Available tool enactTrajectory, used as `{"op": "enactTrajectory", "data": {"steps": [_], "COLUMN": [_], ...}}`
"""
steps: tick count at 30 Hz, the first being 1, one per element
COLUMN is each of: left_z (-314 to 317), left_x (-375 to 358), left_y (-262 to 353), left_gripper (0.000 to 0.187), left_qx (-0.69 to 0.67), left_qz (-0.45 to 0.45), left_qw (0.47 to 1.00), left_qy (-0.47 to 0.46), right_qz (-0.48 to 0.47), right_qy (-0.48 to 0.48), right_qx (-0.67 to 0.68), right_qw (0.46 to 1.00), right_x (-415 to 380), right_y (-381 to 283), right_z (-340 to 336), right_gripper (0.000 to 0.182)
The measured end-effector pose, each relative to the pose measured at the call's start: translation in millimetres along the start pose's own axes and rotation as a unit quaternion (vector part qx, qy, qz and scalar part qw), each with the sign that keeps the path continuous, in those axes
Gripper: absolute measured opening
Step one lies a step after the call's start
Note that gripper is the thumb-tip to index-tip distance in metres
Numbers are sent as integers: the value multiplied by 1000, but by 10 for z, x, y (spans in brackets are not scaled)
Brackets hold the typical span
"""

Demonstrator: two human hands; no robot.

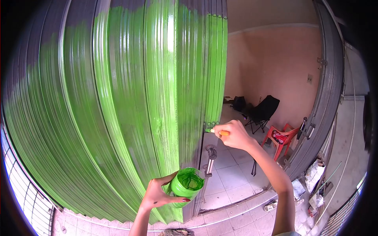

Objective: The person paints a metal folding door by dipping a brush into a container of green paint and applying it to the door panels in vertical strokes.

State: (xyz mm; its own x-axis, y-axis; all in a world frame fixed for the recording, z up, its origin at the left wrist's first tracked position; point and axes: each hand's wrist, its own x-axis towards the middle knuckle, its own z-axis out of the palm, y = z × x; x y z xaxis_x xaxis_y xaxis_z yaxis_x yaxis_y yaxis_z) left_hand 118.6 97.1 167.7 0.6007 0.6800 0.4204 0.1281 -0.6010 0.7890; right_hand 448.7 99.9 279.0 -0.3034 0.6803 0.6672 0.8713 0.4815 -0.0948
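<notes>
Green paint coats much of a ribbed metal folding door [130, 98], with dark grey metal showing along its top and lower right edge. My left hand [159, 192] is wrapped round a clear cup [188, 185] of green paint, close to the door's lower part. My right hand [234, 134] is closed round a paintbrush [223, 133] with an orange handle. The brush's green bristles are at the door's right edge, just below a row of rivets. A metal door handle [211, 159] sticks out below the brush, above and right of the cup.
Through the doorway stand a black folding chair [264, 110] and a red plastic chair [280, 141] on the tiled floor [224, 179]. A grey folded door panel [328, 94] is at the right, with bags [315, 173] and debris below it. A rag [176, 233] lies at the bottom.
</notes>
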Motion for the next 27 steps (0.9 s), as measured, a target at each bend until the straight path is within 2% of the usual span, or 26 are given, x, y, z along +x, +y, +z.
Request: {"op": "enactTrajectory", "data": {"steps": [3,7,10,15,19,22,25,26,27], "left_z": [11,-10,-32,-48,-86,-79,-71,-69,-72], "left_x": [-22,-42,-65,-126,-176,-142,-136,-133,-150], "left_y": [-15,1,26,-26,34,-4,39,53,43], "left_gripper": [95,95,94,92,91,91,90,90,90], "left_qx": [-1,2,-3,-6,-10,-10,-9,-9,-8], "left_qz": [5,-1,1,-8,-17,-15,-10,-8,-7], "left_qw": [1000,1000,1000,1000,1000,1000,1000,1000,1000], "left_qy": [3,14,16,24,14,21,21,21,19], "right_qz": [-4,-24,18,-32,34,-13,-19,14,-1], "right_qy": [44,-10,-32,-10,-43,-2,-52,-63,-23], "right_qx": [12,-14,-58,-16,-60,-8,-8,-45,-12], "right_qw": [999,1000,998,999,997,1000,998,997,1000], "right_x": [35,37,114,23,85,91,136,149,132], "right_y": [140,-19,-12,26,-23,-25,31,78,68], "right_z": [-24,6,-53,119,-101,-9,-34,-111,-145], "right_gripper": [16,11,11,15,14,13,13,13,13]}}
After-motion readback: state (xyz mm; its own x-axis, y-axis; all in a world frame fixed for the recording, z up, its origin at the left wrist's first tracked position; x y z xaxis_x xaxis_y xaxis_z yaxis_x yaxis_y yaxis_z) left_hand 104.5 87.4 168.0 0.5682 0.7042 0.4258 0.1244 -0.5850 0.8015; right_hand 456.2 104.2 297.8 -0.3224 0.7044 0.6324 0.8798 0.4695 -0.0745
